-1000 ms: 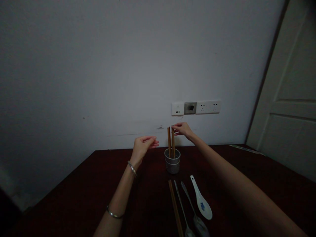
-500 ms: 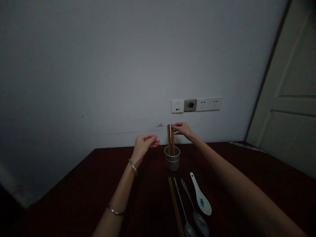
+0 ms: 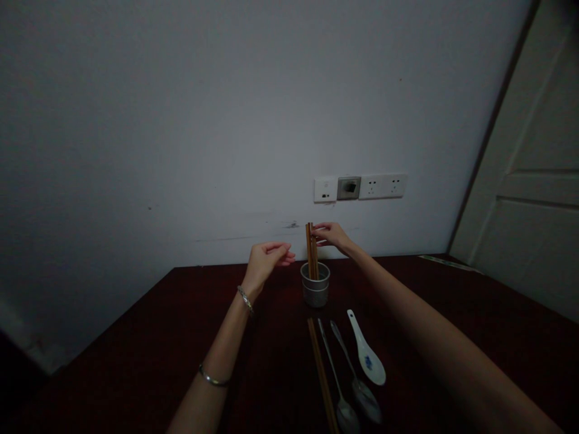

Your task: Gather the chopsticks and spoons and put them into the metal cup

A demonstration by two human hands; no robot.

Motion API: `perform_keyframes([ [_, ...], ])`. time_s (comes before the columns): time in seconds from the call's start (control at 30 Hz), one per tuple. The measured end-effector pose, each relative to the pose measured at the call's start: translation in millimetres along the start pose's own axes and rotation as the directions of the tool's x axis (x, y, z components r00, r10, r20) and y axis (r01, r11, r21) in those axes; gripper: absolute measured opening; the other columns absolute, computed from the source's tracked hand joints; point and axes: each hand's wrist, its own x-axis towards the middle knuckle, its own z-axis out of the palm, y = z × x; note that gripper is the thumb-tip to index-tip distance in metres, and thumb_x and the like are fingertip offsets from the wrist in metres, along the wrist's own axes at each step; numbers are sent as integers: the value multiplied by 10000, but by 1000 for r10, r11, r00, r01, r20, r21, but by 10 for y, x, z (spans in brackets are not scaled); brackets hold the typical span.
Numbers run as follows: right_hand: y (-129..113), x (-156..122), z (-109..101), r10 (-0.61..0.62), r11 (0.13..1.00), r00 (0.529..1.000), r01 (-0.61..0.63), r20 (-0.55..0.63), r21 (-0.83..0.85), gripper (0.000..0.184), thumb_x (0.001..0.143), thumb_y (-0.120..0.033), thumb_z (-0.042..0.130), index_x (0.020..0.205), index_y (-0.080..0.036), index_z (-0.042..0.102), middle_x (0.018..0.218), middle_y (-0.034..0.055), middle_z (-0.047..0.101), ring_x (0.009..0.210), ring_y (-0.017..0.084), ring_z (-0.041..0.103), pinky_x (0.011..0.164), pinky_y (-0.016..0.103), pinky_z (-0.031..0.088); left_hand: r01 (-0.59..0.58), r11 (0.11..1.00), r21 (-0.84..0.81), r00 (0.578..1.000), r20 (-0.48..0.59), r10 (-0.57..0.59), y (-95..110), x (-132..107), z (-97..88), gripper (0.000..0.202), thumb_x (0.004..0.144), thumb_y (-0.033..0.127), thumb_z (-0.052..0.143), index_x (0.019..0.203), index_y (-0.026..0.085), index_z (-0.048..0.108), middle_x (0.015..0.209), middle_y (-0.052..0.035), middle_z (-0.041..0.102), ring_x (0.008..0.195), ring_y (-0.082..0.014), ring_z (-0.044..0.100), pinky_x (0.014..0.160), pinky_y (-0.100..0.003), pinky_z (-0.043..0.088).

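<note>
Pinching the tops of chopsticks (image 3: 310, 256) standing in a metal cup (image 3: 315, 296) with the right hand (image 3: 332, 234); hovering nearby with the left hand (image 3: 265, 262), seemingly empty, cannot tell if closed. Could tip the cup by pressing sideways. No readable brand, only a blue motif (image 3: 368, 363) on the white spoon (image 3: 363, 345).

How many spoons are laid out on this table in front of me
3. All lie on the table, nearer than the cup: a slim metal spoon at left, a broader metal spoon in the middle, and a white spoon at right. None looks hidden.
</note>
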Motion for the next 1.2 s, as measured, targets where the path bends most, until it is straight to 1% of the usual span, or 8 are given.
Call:
perform_keyframes([
  [0.3,52,-84,-51,29,996,998,-24,62,-82,343,605,-274,730,893,-134,606,760,66,673,627,136,621,548,253,533,-5,999,48,1000,13,4,9,-13,15,268,668,334,640,782,92,619,650,-91,663,544,-129,610,543,-236,502],
  [0.53,102,-420,-364,7,987,1000,-6,5,-159,334,631,-285,714,909,-136,603,844,100,670,690,150,634,529,208,507,50,940,339,985,141,-103,56,-98,30,232,698,342,568,655,119,610,515,-48,615,386,-82,517,358,-161,356],
  [0.63,178,-644,-525,16,983,1000,-15,9,-185,304,636,-270,706,896,-143,610,827,93,670,688,157,632,512,210,501,83,831,549,933,249,-258,-25,-173,43,283,691,375,554,570,121,589,467,-41,596,342,-79,491,336,-153,319],
  [0.73,253,-872,-645,36,979,999,-29,32,-203,275,650,-262,690,889,-148,612,822,90,667,715,168,628,515,211,497,86,698,711,839,326,-436,-216,-244,82,309,674,381,554,504,124,569,451,-52,591,335,-100,500,342,-169,334],
  [0.8,289,-1015,-686,42,978,998,-32,44,-208,250,666,-253,672,885,-151,609,844,91,665,737,168,627,525,207,492,88,624,776,777,338,-530,-375,-285,129,314,669,374,556,472,130,553,456,-63,594,338,-118,507,358,-199,363],
  [0.87,311,-1146,-691,46,976,997,-33,56,-217,228,677,-239,653,881,-150,603,861,91,662,739,164,626,526,204,485,95,570,816,747,320,-582,-531,-324,188,332,674,376,556,448,134,529,453,-67,589,331,-124,499,373,-224,383],
  [1.03,309,-1421,-582,66,969,991,-35,118,-246,212,693,-222,608,889,-144,590,834,76,661,730,154,617,518,200,469,62,475,878,803,240,-546,-830,-432,320,424,722,477,481,460,144,505,449,-68,568,352,-146,519,413,-258,418],
  [1.2,265,-1612,-451,63,964,982,-14,179,-264,218,698,-225,580,898,-138,586,797,67,663,702,140,609,539,209,461,-50,262,964,874,169,-455,-965,-561,432,431,727,529,433,667,142,614,610,-110,644,579,-220,633,565,-296,470],
])
